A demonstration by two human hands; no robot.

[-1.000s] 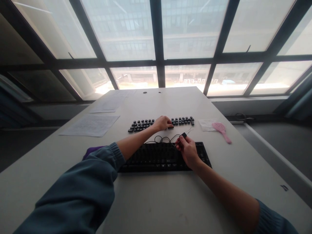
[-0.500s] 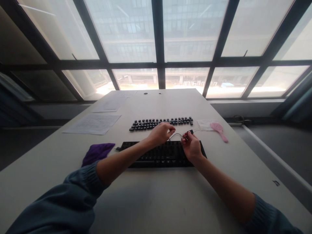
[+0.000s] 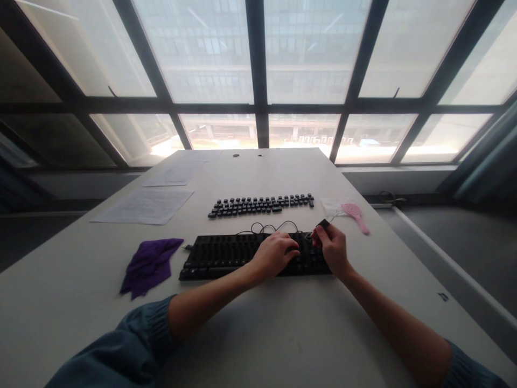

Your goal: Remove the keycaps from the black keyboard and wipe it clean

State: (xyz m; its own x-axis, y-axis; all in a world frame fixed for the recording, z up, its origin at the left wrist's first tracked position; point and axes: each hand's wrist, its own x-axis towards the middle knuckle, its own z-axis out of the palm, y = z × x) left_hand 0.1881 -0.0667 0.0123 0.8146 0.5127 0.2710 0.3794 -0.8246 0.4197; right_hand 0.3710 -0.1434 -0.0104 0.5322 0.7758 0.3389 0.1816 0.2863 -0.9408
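A black keyboard lies before me; its near edge still carries some keycaps. Over its right half is my left hand, fingers loosely bent and a little apart, with nothing visible in them. Whether the fingertips touch the keys is hard to see. At the keyboard's right end my right hand is closed on a small black-handled wire keycap puller; its thin wires stick out on both sides. Behind the keyboard stand rows of loose black keycaps. A thin black cable loops along the keyboard's back edge.
Left of the keyboard lies a crumpled purple cloth, with a USB plug beside it. Paper sheets cover the table's left side. A pink hairbrush rests by a clear plastic bag near the right edge.
My left hand has moved from near the keycap rows back toward me, over the keyboard, its fingers loosened. My right hand, still gripping the puller, has shifted slightly right. The view has turned slightly.
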